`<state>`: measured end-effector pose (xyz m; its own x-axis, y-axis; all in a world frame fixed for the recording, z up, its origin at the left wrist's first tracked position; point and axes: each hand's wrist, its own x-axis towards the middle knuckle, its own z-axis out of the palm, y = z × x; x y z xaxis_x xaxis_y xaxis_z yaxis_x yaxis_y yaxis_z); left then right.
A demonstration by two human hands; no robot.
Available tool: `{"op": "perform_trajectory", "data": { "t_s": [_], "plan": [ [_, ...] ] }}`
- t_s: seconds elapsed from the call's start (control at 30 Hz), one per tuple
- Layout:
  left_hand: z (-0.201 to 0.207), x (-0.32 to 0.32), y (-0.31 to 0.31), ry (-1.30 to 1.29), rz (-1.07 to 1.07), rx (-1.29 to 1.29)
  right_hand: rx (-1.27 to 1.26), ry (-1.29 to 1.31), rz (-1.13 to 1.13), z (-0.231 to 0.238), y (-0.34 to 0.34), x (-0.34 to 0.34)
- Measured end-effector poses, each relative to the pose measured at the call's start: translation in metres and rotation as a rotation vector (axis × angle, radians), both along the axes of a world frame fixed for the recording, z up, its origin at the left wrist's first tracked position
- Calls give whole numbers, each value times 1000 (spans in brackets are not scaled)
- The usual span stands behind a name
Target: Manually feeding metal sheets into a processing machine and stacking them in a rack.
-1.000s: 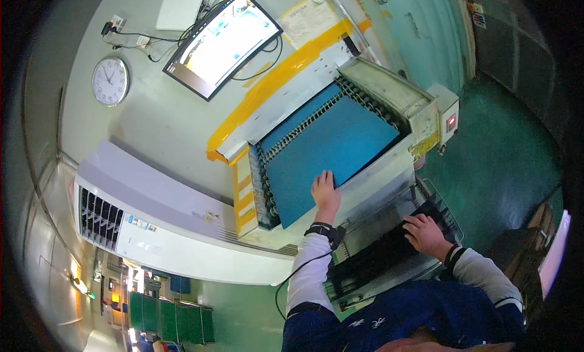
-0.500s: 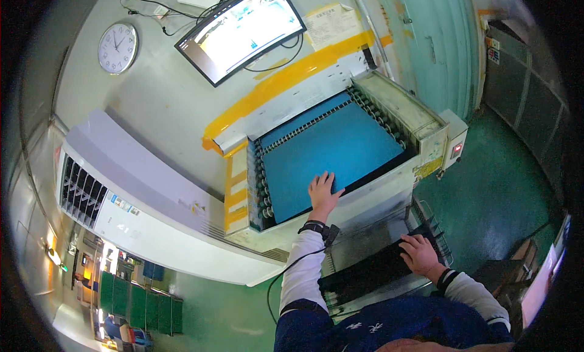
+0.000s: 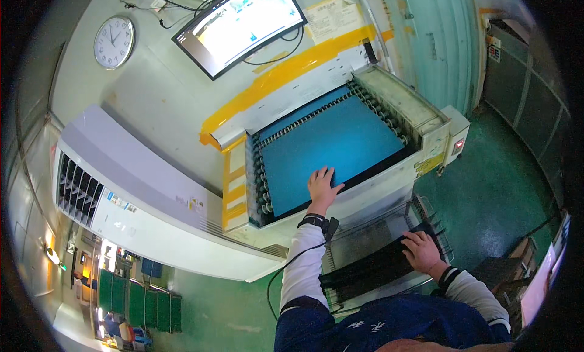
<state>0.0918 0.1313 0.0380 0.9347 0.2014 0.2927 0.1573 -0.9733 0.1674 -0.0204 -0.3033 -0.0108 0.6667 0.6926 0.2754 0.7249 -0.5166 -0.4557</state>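
A blue flat panel (image 3: pixel 331 151) lies on the roller bed of a conveyor machine, between rows of black roller wheels. My left hand (image 3: pixel 322 191) rests with fingers spread on its near edge. A dark watch or band with a thin cable circles that wrist. Lower and to the right, my right hand (image 3: pixel 421 251) lies with fingers apart over the edge of a dark, cloth-like strip (image 3: pixel 371 273). That strip runs across a wire rack (image 3: pixel 441 230) in front of the machine. Whatever is under the right palm is hidden.
The machine's pale housing (image 3: pixel 401 84) carries a control box (image 3: pixel 456 142) with a red-lit switch. Left of it lies a long white air conditioner (image 3: pixel 152 224). A monitor (image 3: pixel 240 30) and a round clock (image 3: pixel 114 42) hang on the wall. Green flooring (image 3: pixel 468 200) extends at right.
The whole view has shifted slightly, with the machine and panel a little higher in it. Both hands stay in the same places on the panel and the dark strip.
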Motion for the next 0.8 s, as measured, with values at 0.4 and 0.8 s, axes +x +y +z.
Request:
{"op": "perform_trajectory", "data": {
  "t_s": [0.4,0.8],
  "plan": [
    [7,5,-2,94,30,-15,-3,2,-5,0,-2,-1],
    [3,-9,-6,19,-62,-18,-23,-4,-10,-3,-2,-1]
  ]
}}
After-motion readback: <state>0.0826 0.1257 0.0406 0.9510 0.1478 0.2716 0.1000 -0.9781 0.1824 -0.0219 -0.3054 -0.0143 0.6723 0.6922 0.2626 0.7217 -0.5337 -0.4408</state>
